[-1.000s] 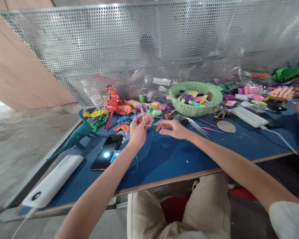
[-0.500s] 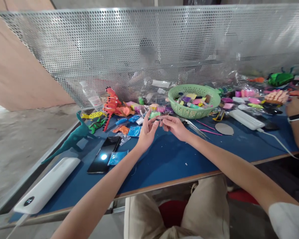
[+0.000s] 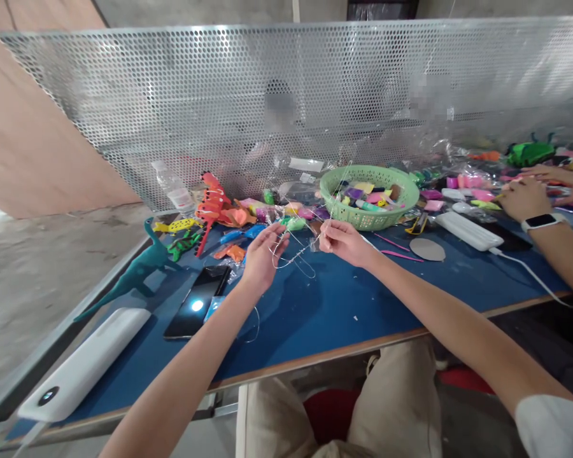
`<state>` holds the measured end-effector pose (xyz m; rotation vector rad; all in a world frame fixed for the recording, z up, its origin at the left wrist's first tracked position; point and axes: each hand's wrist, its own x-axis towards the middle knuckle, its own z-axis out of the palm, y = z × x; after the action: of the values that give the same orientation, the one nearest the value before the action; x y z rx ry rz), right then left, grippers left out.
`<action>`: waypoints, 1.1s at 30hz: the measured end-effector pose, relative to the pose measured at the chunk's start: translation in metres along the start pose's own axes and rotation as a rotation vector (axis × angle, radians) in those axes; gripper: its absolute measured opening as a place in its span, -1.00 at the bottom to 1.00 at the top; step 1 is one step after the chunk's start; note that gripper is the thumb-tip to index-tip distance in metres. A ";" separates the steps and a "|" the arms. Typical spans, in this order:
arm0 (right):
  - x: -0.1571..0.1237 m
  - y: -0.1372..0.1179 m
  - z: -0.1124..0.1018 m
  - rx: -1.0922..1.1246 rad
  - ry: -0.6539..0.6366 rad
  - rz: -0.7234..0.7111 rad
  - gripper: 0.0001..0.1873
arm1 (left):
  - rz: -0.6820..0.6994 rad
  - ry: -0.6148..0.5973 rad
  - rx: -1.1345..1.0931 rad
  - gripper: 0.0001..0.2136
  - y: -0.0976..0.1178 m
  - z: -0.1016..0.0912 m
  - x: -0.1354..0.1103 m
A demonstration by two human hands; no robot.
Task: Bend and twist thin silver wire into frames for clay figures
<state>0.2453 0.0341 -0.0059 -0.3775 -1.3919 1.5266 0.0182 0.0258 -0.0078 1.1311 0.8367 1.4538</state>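
Blue surface [image 3: 344,299] below a mesh screen [image 3: 219,95] — my right hand [image 3: 344,242] pinches the thin wire [image 3: 295,256], left hand [image 3: 262,257] spread at its loop. Slow, taut pulls should avoid kinks.

a green basket [image 3: 370,219] full of coloured bits stands at the back of the blue table [image 3: 344,305], before a perforated metal screen [image 3: 219,95]. on the left a teal dinosaur [image 3: 138,270], a dark phone [image 3: 198,310] and a white power bank [image 3: 83,366] lie apart from each other. far right, another person's hand [image 3: 525,198] wears a white watch [image 3: 542,222].
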 end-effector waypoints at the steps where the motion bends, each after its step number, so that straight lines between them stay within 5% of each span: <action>1: 0.000 -0.001 -0.002 -0.007 0.010 -0.002 -0.67 | 0.003 0.056 -0.012 -0.74 0.002 -0.005 0.004; 5: 0.000 -0.001 -0.005 -0.034 -0.005 0.001 -0.65 | 0.140 0.121 0.151 -0.63 0.024 -0.016 0.011; 7: -0.001 0.000 -0.004 -0.055 -0.039 0.014 -0.67 | 0.209 -0.010 0.399 -0.62 0.038 -0.015 0.007; 11: -0.002 0.002 -0.002 -0.104 -0.091 0.040 -0.73 | 0.119 -0.247 0.588 -0.63 0.054 -0.006 -0.006; 21: -0.004 0.003 0.003 -0.158 -0.124 0.061 -0.76 | 0.024 -0.405 0.544 -0.69 0.045 -0.001 -0.011; 25: -0.003 0.003 0.001 -0.232 -0.161 0.039 -0.78 | 0.050 -0.356 0.520 -0.69 0.042 0.000 -0.012; 30: -0.001 0.002 -0.017 -0.304 -0.240 0.033 -0.52 | 0.004 -0.310 0.477 -0.68 0.038 0.000 -0.012; 33: 0.001 0.004 -0.027 -0.280 -0.178 0.063 -0.38 | -0.074 -0.297 0.400 -0.66 0.036 0.001 -0.011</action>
<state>0.2633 0.0510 -0.0167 -0.4688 -1.7561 1.4452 0.0077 0.0080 0.0235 1.5529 0.9686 1.0466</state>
